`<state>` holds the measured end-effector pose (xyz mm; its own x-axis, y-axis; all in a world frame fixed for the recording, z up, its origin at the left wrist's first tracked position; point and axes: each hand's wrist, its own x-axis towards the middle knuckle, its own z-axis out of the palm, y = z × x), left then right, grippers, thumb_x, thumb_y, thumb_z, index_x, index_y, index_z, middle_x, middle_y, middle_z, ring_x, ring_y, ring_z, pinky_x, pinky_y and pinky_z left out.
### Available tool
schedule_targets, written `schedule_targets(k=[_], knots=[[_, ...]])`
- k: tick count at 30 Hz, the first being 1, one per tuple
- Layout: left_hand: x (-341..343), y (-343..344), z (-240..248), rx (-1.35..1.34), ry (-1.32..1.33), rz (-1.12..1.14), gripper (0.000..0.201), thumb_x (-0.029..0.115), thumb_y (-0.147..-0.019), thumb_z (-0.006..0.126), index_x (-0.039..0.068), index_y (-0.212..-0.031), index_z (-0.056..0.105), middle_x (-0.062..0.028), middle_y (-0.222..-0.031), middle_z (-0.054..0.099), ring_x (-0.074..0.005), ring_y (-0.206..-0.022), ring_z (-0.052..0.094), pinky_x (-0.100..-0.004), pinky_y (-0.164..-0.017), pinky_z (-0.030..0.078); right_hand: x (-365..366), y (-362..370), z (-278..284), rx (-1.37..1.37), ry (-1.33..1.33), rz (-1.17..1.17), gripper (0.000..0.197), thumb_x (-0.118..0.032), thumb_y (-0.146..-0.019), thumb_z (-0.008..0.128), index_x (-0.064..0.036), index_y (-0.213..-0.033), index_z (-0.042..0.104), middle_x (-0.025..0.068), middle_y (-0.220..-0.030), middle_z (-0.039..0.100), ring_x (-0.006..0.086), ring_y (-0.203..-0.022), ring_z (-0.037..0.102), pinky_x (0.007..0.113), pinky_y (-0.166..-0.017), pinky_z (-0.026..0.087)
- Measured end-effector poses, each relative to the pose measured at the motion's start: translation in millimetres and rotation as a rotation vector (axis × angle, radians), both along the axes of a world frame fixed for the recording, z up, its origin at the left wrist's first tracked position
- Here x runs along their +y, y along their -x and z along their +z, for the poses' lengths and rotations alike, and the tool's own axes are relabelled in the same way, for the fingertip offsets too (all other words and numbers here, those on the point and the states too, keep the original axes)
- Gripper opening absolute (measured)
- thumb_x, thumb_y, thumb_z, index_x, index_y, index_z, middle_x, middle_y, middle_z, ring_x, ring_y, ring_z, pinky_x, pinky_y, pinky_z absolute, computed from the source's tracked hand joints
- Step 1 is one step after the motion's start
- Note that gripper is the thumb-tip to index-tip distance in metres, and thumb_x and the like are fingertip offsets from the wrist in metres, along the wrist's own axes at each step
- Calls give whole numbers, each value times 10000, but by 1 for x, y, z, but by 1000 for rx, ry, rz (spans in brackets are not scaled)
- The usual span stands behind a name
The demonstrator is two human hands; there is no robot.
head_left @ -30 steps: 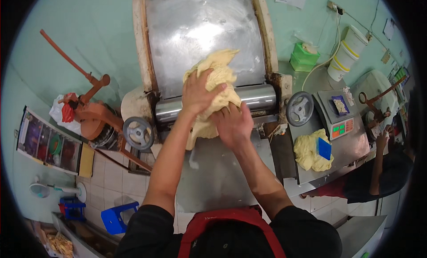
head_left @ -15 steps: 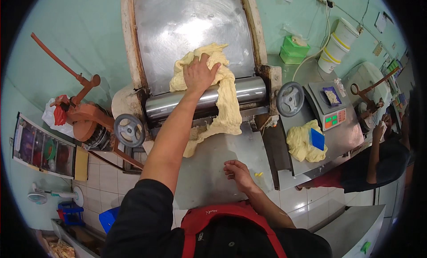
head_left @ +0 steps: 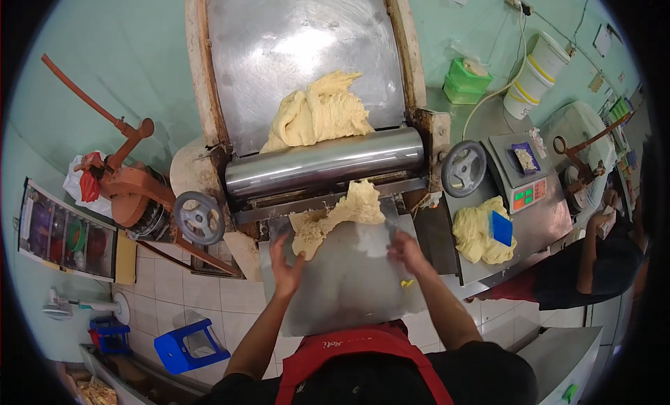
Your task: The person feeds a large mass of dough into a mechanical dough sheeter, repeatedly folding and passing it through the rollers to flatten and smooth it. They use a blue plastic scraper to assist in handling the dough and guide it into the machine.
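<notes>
A large lump of pale yellow dough (head_left: 321,115) sits behind the steel roller (head_left: 328,160) of a dough sheeter, against its sloping metal plate (head_left: 300,42). In front of the roller, a ragged dough strip (head_left: 352,208) comes out onto the lower metal tray (head_left: 335,286). Beside the strip's left end is my left hand (head_left: 285,267), open, with thumb and fingers apart; whether the thumb touches the dough I cannot tell. My right hand (head_left: 407,253) is over the tray's right side, a little apart from the strip, its fingers loosely bent, apart and holding nothing.
Handwheels (head_left: 199,218) (head_left: 463,169) flank the roller. On the right-hand table lie another dough lump (head_left: 474,237), a blue scraper (head_left: 500,228) and a digital scale (head_left: 520,174). A blue stool (head_left: 178,352) stands at lower left. Another person (head_left: 586,265) works at far right.
My left hand has let go of the dough behind the roller and drawn back to the tray. My right hand has moved right and forward. The dough hanging over the roller has passed down.
</notes>
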<state>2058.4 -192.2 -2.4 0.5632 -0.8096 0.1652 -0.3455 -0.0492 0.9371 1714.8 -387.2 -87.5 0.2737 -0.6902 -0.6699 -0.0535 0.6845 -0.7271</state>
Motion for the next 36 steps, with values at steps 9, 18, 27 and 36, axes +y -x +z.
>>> schedule_targets(k=[9,18,27,36], knots=[[-116,-56,-56,1399,-184,-76,709,461,-985,681,85,-1541,452,-53,-1519,549,-314,-1420,495,-432,-1095,467,-174,-50,-80,-165,-15,433,662,-561,-1002,566,-177,-1537,496,66,-1508,577,310,-1388,511,573,-1037,472],[-160,-31,-119,1008,-153,-86,611,330,-931,756,37,-1432,568,-148,-1461,562,-329,-1318,579,-452,-1062,508,-126,-108,-133,-908,-300,243,652,-455,-987,650,-97,-1519,531,69,-1521,577,271,-1387,546,522,-1172,424],[12,49,58,-366,-552,-284,485,358,-796,828,53,-1167,762,-223,-1227,652,-398,-1104,674,-468,-963,563,104,-99,33,-680,-248,144,656,-310,-938,662,-23,-1498,476,162,-1464,571,298,-1337,589,486,-1135,491],[-14,56,346,-763,233,-384,771,260,-672,941,108,-1375,666,-163,-1178,630,-369,-1045,644,-432,-873,561,91,-144,258,-1307,255,171,653,-263,-935,677,-49,-1505,441,138,-1425,574,284,-1329,582,442,-1106,504]])
